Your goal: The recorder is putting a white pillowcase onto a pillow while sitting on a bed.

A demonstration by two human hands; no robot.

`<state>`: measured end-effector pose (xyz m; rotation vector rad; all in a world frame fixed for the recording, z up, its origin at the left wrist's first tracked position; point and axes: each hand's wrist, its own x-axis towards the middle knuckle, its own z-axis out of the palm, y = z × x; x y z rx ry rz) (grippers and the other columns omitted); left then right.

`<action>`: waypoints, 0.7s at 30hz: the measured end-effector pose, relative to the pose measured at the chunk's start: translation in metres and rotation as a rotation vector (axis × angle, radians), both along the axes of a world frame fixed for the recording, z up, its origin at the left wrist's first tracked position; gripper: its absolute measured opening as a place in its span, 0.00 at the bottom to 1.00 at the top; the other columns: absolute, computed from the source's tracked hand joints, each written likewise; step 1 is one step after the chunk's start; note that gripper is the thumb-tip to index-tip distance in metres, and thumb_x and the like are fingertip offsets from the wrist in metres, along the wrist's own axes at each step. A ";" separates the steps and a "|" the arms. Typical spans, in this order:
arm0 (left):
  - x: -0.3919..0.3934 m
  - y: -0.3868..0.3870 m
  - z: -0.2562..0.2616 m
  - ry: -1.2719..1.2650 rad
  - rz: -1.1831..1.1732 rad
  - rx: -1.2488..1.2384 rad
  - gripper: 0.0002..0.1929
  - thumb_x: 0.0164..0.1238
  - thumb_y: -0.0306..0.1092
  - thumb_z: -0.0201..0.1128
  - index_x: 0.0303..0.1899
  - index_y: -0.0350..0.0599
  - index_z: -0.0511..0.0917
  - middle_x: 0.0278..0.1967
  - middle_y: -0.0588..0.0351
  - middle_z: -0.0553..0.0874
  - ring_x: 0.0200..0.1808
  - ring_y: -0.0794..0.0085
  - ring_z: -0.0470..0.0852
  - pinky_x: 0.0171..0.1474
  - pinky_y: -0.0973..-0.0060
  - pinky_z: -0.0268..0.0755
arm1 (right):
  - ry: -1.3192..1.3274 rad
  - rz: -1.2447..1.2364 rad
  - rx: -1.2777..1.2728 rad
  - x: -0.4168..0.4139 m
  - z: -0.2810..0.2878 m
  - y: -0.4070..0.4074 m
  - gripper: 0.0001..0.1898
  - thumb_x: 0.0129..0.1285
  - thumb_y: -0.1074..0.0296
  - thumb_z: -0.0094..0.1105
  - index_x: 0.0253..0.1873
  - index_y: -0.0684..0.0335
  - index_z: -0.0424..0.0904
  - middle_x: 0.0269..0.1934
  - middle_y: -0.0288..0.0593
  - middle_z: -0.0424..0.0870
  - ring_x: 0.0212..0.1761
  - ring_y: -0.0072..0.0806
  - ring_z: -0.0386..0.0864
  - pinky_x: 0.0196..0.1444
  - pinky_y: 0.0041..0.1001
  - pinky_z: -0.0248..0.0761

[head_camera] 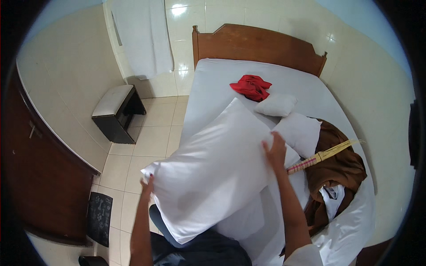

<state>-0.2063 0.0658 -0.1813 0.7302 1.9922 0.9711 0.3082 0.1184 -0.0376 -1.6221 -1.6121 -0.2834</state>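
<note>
A large white pillow [213, 159] lies tilted across my lap and the near left side of the bed. My left hand [147, 187] grips its left edge close to a corner, thumb in front. Over by the pillow's right edge is my right hand [276, 151], slightly blurred, with thumb and fingers apart against the cloth. Just beyond that hand rest a white cushion [298, 133] and a smaller white cushion [277, 104]. A stick hand broom [324, 156] with a woven handle lies to the right, partly on a bunched brown cloth [339, 169].
A crumpled red cloth [252, 87] sits on the white-sheeted bed [216, 71], below the wooden headboard [256, 45]. Another white pillow or bedding piece [346, 239] lies at the near right. Left are a padded stool [114, 99], a dark mat [100, 216] and a brown door [50, 173].
</note>
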 end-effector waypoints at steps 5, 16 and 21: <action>0.042 -0.034 0.008 -0.095 -0.048 0.323 0.42 0.58 0.45 0.67 0.68 0.41 0.53 0.63 0.42 0.67 0.61 0.58 0.70 0.58 0.65 0.67 | 0.065 -0.225 -0.780 0.055 -0.023 0.061 0.33 0.64 0.38 0.44 0.52 0.69 0.72 0.48 0.59 0.78 0.50 0.56 0.74 0.54 0.45 0.65; 0.045 0.057 0.064 0.497 -0.127 0.198 0.41 0.59 0.50 0.63 0.67 0.43 0.52 0.63 0.41 0.65 0.66 0.49 0.61 0.63 0.51 0.56 | 0.064 -0.293 -0.537 0.073 0.025 -0.032 0.23 0.64 0.46 0.48 0.43 0.65 0.77 0.38 0.56 0.82 0.42 0.52 0.78 0.43 0.46 0.69; 0.122 0.030 0.078 0.633 -0.244 0.496 0.33 0.65 0.44 0.57 0.68 0.47 0.55 0.69 0.51 0.58 0.73 0.52 0.46 0.68 0.41 0.32 | 0.117 -0.270 -0.352 0.033 -0.023 0.073 0.22 0.64 0.47 0.50 0.43 0.65 0.77 0.37 0.52 0.83 0.39 0.51 0.80 0.40 0.45 0.71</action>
